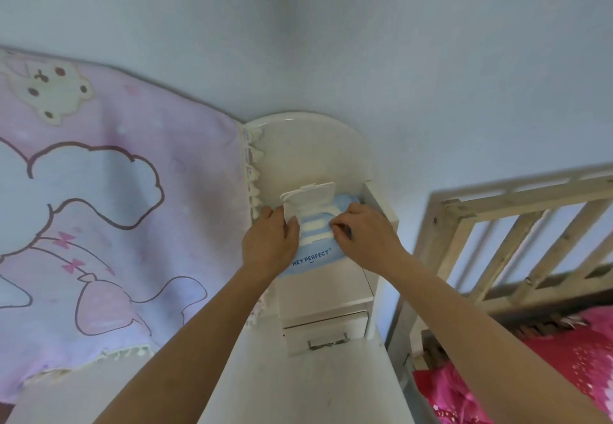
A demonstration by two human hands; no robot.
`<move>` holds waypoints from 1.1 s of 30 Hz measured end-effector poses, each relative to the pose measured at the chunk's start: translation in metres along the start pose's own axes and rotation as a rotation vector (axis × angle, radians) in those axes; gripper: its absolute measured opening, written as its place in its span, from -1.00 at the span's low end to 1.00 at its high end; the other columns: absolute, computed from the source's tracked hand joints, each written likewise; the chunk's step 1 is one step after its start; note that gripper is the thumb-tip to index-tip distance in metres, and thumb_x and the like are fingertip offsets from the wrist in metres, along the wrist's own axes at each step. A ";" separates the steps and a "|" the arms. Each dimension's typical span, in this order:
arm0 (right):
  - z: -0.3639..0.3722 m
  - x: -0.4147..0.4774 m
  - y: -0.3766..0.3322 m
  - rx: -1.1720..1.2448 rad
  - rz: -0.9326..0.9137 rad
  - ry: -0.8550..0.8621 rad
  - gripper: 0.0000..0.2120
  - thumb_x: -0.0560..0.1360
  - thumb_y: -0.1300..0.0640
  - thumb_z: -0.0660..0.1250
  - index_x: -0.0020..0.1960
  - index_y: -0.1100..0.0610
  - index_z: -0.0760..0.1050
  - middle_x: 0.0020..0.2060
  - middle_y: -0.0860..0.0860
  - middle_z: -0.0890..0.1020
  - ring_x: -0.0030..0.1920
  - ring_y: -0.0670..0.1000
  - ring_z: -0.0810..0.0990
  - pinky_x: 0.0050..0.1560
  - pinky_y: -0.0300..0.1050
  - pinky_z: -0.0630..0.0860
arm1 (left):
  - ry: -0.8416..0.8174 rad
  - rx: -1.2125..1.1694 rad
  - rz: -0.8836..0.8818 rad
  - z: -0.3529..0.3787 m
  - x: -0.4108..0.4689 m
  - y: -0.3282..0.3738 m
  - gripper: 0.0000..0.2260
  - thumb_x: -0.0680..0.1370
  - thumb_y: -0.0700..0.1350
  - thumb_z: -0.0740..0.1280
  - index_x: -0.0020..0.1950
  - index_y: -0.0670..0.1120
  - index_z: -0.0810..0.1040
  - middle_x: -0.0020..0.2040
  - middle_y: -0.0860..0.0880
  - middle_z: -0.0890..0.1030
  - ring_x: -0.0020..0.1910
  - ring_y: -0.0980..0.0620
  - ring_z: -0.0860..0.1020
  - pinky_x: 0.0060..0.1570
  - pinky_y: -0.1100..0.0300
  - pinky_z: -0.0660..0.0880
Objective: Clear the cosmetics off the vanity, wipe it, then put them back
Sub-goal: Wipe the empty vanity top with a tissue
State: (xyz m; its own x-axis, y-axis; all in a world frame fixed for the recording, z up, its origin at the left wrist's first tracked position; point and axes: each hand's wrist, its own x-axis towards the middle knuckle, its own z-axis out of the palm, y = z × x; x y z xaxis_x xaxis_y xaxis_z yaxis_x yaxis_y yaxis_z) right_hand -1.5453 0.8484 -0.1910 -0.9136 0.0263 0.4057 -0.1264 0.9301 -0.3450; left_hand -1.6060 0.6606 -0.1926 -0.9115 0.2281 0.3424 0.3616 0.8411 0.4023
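A light blue pack of wet wipes [311,259], printed "HEY PERFECT", lies on the raised shelf of the white vanity [326,287]. Its white lid flap [310,198] stands flipped up at the far end. My left hand [270,242] rests on the pack's left side and steadies it. My right hand [365,236] pinches at the white wipe [315,224] that shows in the opening. The vanity's lower surface [298,374] carries no cosmetics in this view.
A pink and lilac cartoon blanket [99,207] hangs over the left part of the vanity. A small drawer with a metal handle [326,340] sits below the shelf. At the right stand a wooden bed rail [517,234] and pink bedding [564,357].
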 end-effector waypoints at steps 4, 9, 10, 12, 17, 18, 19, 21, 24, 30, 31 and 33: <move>-0.010 0.016 -0.002 -0.011 -0.048 -0.091 -0.76 0.60 0.01 0.26 0.15 0.05 0.63 0.00 -0.03 0.58 -0.01 0.00 0.56 -0.13 -0.18 0.38 | 0.068 -0.045 0.033 0.002 -0.002 -0.010 -0.78 0.66 -0.03 0.11 -0.15 -0.08 0.37 -0.15 0.01 0.39 -0.19 -0.09 0.49 -0.27 0.14 0.26; -0.013 0.039 -0.001 -0.121 -0.178 -0.259 -0.74 0.59 -0.05 0.27 0.16 0.03 0.62 0.09 -0.02 0.60 0.10 0.07 0.53 0.06 0.00 0.48 | 0.082 -0.077 0.009 0.011 0.006 -0.013 -0.75 0.66 -0.02 0.09 -0.05 -0.11 0.47 -0.03 -0.07 0.55 -0.11 -0.09 0.51 -0.22 0.14 0.30; -0.014 0.043 -0.001 -0.125 -0.186 -0.274 -0.73 0.58 -0.08 0.29 0.17 0.01 0.61 0.12 -0.04 0.60 0.12 0.06 0.52 0.09 0.02 0.49 | 0.080 -0.088 0.004 0.013 0.006 -0.014 -0.75 0.66 -0.02 0.09 -0.04 -0.11 0.47 -0.01 -0.08 0.57 -0.09 -0.10 0.51 -0.20 0.13 0.31; -0.013 0.050 -0.003 -0.125 -0.203 -0.298 -0.72 0.56 -0.11 0.31 0.20 -0.02 0.60 0.15 -0.05 0.58 0.17 0.05 0.51 0.12 0.07 0.50 | 0.085 -0.114 -0.002 0.014 0.005 -0.014 -0.74 0.66 -0.01 0.08 0.00 -0.11 0.49 0.02 -0.08 0.58 -0.04 -0.11 0.51 -0.18 0.11 0.35; -0.016 0.062 -0.009 -0.201 -0.311 -0.296 -0.71 0.57 -0.12 0.30 0.19 -0.02 0.62 0.11 -0.01 0.58 0.17 0.03 0.52 0.04 -0.02 0.51 | 0.147 -0.139 0.009 0.012 0.006 -0.008 -0.73 0.68 -0.02 0.07 0.04 -0.12 0.50 -0.02 -0.08 0.58 0.01 -0.11 0.48 -0.15 0.09 0.37; -0.016 0.064 -0.008 -0.225 -0.348 -0.282 -0.71 0.57 -0.12 0.29 0.19 -0.02 0.62 0.09 -0.01 0.58 0.16 0.03 0.52 0.00 -0.04 0.50 | 0.158 -0.159 0.010 0.012 0.006 -0.007 -0.74 0.68 -0.03 0.08 0.00 -0.13 0.50 -0.05 -0.09 0.58 -0.01 -0.12 0.48 -0.14 0.06 0.40; -0.016 0.065 -0.008 -0.256 -0.391 -0.271 -0.71 0.58 -0.12 0.28 0.19 -0.02 0.63 0.08 -0.01 0.59 0.15 0.03 0.53 -0.05 -0.06 0.49 | 0.167 -0.189 0.004 0.014 0.006 -0.008 -0.74 0.67 -0.04 0.09 -0.03 -0.13 0.49 -0.08 -0.09 0.58 -0.04 -0.13 0.48 -0.14 0.03 0.42; -0.015 0.066 -0.008 -0.321 -0.484 -0.252 -0.75 0.59 -0.08 0.27 0.14 -0.02 0.64 0.03 -0.01 0.60 0.09 0.05 0.57 -0.19 -0.08 0.46 | 0.172 -0.276 -0.027 0.018 0.005 -0.012 -0.75 0.67 -0.04 0.09 -0.06 -0.11 0.48 -0.12 -0.07 0.58 -0.09 -0.12 0.47 -0.16 0.02 0.42; -0.016 0.065 -0.013 -0.409 -0.595 -0.230 -0.93 0.51 0.01 0.40 -0.05 -0.05 0.66 -0.11 -0.04 0.60 -0.15 0.04 0.62 -0.41 -0.19 0.31 | 0.179 -0.380 -0.037 0.019 0.007 -0.016 -0.75 0.67 -0.01 0.10 -0.10 -0.08 0.47 -0.17 -0.02 0.55 -0.15 -0.08 0.48 -0.22 0.07 0.39; -0.016 0.064 -0.015 -0.577 -0.642 -0.252 -0.86 0.36 0.12 0.53 -0.17 -0.07 0.61 -0.11 -0.07 0.59 -0.18 0.00 0.61 -0.46 -0.21 0.18 | 0.188 -0.396 0.001 0.015 0.010 -0.011 -0.74 0.67 -0.02 0.11 -0.19 -0.04 0.37 -0.24 0.02 0.47 -0.19 -0.03 0.43 -0.24 0.14 0.26; -0.014 0.063 -0.014 -0.571 -0.641 -0.238 -0.86 0.38 0.16 0.51 -0.13 -0.03 0.60 -0.10 -0.05 0.58 -0.14 0.02 0.60 -0.47 -0.19 0.21 | 0.183 -0.391 0.003 0.015 0.011 -0.011 -0.74 0.67 -0.03 0.10 -0.20 -0.04 0.36 -0.25 0.02 0.46 -0.20 -0.03 0.43 -0.24 0.14 0.26; -0.010 0.060 -0.013 -0.598 -0.641 -0.217 -0.83 0.38 0.23 0.48 -0.08 0.05 0.58 -0.11 0.00 0.56 -0.12 0.05 0.58 -0.48 -0.16 0.25 | 0.165 -0.391 0.009 0.016 0.013 -0.013 -0.73 0.67 -0.03 0.10 -0.21 -0.04 0.35 -0.26 0.02 0.44 -0.20 -0.03 0.42 -0.24 0.13 0.25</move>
State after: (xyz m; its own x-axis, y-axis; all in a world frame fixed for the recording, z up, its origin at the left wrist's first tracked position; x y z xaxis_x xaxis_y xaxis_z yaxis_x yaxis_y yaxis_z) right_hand -1.5949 0.8410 -0.1537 -0.7978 -0.5757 0.1793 -0.4695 0.7796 0.4145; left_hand -1.6253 0.6604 -0.2071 -0.8756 0.1265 0.4662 0.4460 0.5827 0.6794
